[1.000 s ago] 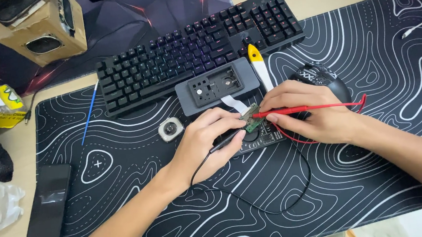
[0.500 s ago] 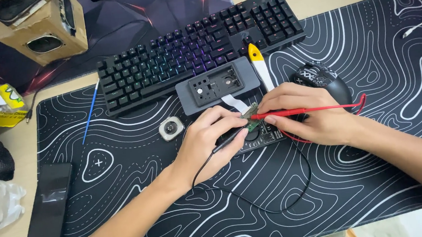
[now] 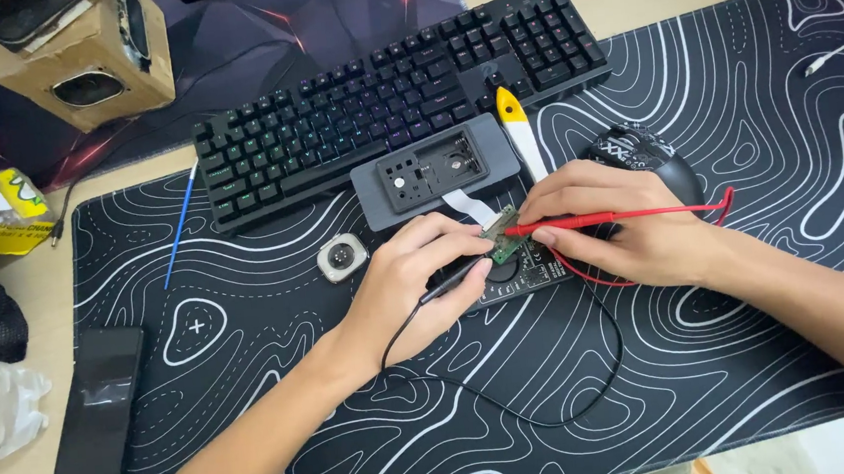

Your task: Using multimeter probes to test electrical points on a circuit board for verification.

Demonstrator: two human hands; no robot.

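Observation:
A small green circuit board [image 3: 503, 244] lies on a dark meter body [image 3: 535, 273] in the middle of the patterned desk mat [image 3: 732, 92]. My left hand [image 3: 416, 288] grips a black test probe [image 3: 450, 278] and touches its tip to the board. My right hand [image 3: 622, 221] pinches a red test probe [image 3: 591, 220], whose tip meets the board from the right. Black and red leads loop toward me across the mat. A white ribbon cable [image 3: 470, 206] runs from the board to a grey opened device case [image 3: 434, 173].
A black keyboard [image 3: 382, 110] lies behind the case, a yellow-handled pry tool [image 3: 519, 129] beside it. A black mouse [image 3: 646, 154] sits behind my right hand. A small square watch body [image 3: 342, 257], a blue stylus [image 3: 180, 226], a dark phone [image 3: 100, 413] and a cardboard box [image 3: 76, 53] lie left.

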